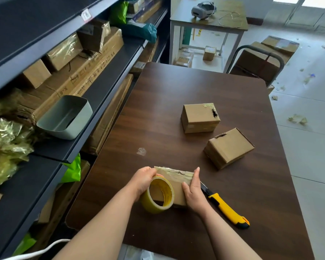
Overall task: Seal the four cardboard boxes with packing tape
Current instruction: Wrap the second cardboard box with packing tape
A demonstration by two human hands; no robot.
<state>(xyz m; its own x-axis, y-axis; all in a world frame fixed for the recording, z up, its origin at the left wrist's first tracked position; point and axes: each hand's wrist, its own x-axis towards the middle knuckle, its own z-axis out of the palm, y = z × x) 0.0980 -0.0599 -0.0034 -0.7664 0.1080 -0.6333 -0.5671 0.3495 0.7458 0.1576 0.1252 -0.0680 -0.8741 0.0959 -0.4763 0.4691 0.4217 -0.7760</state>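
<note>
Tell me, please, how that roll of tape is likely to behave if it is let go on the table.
The tape roll is held on its round edge, so it would probably roll on the smooth table unless laid flat. Its hollow core suggests it is light and fairly stiff. Its glossy wrap may feel slick in the left hand.

Head-worn wide-angle view, forward and down — close above the table [176,91]

shelf carton [77,77] w/ "80", "X-6" print, shelf tag [86,15] unreadable
</note>
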